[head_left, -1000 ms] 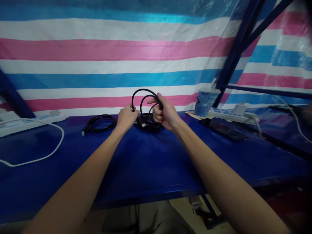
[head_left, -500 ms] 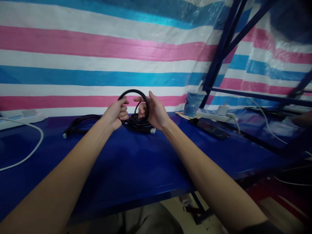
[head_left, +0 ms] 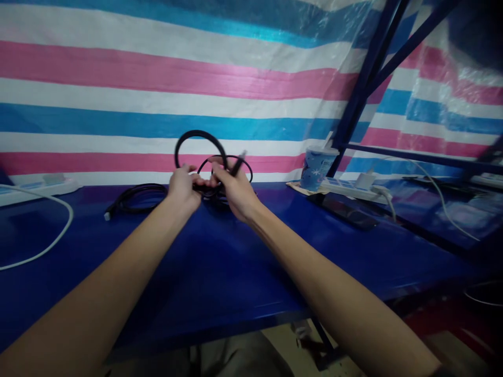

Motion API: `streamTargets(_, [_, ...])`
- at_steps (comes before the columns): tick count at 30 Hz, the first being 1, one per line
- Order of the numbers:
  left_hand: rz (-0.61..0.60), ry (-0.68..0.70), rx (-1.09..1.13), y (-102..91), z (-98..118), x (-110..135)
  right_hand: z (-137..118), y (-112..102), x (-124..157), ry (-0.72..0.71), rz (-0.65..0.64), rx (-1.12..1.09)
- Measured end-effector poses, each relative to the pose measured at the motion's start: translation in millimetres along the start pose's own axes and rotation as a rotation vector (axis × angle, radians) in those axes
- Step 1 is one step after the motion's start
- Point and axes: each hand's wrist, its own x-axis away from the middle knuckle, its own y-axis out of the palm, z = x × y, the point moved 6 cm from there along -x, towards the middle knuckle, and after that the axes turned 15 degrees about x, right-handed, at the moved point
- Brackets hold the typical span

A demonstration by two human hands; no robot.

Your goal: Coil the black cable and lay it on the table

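Observation:
Both my hands meet over the far middle of the blue table (head_left: 220,262), working a coiled black cable (head_left: 198,137). My left hand (head_left: 181,187) grips the coil where its loops cross, and one loop stands up above it. My right hand (head_left: 231,189) is closed on the same cable, pinching a section whose plug end sticks up past the fingers. More loops of the cable hang between and behind the hands, just above the tabletop.
A second coiled black cable (head_left: 135,198) lies on the table to the left. A white cord (head_left: 47,246) and a white power strip (head_left: 37,184) are at far left. To the right stand a blue cup (head_left: 316,167), another power strip (head_left: 353,187), a dark phone (head_left: 343,210) and blue frame posts.
My hands have drawn closer together. The upright loop has shifted left above my left hand, and my right hand has turned palm down with the plug end now sticking up.

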Motion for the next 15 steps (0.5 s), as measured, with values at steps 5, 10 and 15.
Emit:
streamTargets(5, [-0.060, 0.102, -0.280, 11.3, -28.8, 25.4, -14.5, -45.6, 0.3, 0.017, 0.424, -0.116])
streamTargets(10, [-0.261, -0.131, -0.015, 33.2, -56.9, 45.8, -24.1, -50.1, -0.7, 0.079, 0.326, -0.214])
streamTargets(15, [-0.212, -0.070, 0.129, 33.2, -30.8, 40.0, -15.5, -58.3, -2.8, 0.120, 0.432, 0.028])
